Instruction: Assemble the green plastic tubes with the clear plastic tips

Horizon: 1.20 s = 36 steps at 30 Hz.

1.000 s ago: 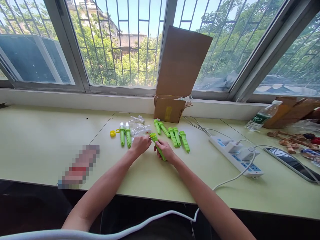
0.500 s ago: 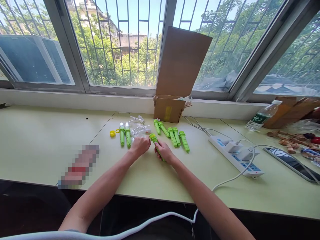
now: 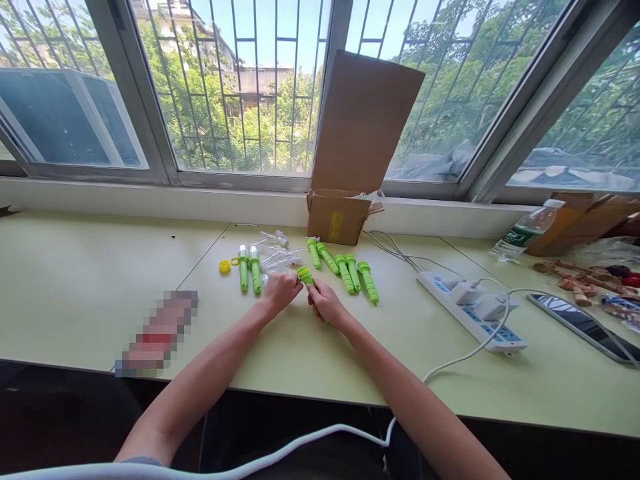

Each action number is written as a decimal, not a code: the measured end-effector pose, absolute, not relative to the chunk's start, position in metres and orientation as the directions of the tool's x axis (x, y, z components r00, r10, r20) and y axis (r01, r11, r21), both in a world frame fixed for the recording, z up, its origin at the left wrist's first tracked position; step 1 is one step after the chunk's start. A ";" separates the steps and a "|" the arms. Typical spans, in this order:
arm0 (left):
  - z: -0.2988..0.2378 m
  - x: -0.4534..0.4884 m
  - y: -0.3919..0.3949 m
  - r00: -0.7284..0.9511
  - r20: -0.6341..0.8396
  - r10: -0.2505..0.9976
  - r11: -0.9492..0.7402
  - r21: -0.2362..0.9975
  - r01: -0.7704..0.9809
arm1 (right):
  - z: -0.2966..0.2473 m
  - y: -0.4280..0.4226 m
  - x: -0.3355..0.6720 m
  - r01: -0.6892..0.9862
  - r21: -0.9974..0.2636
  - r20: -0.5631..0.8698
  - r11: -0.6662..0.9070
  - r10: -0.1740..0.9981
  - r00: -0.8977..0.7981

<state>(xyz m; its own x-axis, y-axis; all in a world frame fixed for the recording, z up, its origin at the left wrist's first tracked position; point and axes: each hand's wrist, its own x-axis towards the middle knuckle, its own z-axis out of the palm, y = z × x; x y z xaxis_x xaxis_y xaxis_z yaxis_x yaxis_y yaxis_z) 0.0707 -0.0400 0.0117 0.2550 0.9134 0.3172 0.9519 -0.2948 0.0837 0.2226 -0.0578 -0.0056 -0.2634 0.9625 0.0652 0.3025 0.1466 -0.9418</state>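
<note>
fingers of the right hand (image 3: 327, 301) are wrapped round a green tube (image 3: 305, 276); left hand (image 3: 281, 292) is curled at nine o'clock, its contents hidden. top-end work seems underway; steadiness is needed.

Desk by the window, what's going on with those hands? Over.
Right hand gripping a green tube. Left hand at its wide end, grip hidden from view. Clear plastic pieces lie just beyond the left hand.

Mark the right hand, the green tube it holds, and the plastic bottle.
Right hand (image 3: 327, 303): head view, on the back of the hand.
Green tube (image 3: 304, 274): head view, on its wide end.
Plastic bottle (image 3: 521, 235): head view, on its green label.
</note>
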 end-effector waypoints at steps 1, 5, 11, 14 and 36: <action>0.012 0.070 -0.039 0.252 0.318 0.914 -0.293 0.085 0.952 | -0.005 -0.058 0.223 0.297 -0.945 0.061 0.140 0.964 -0.260; 0.011 0.067 -0.035 0.289 0.328 0.899 -0.329 0.072 0.942 | -0.003 -0.058 0.223 0.283 -0.953 0.039 0.108 0.970 -0.239; 0.012 0.061 -0.033 0.384 0.330 0.862 -0.410 0.009 0.912 | -0.002 -0.059 0.224 0.257 -0.963 0.022 0.088 0.968 -0.249; 0.012 0.070 -0.040 0.501 0.311 0.808 -0.523 -0.015 0.852 | -0.003 -0.056 0.224 0.223 -0.972 0.030 0.079 0.976 -0.215; 0.020 0.058 -0.039 0.348 0.367 0.862 -0.400 0.074 0.913 | -0.007 -0.056 0.227 0.176 -0.981 0.040 0.087 0.966 -0.257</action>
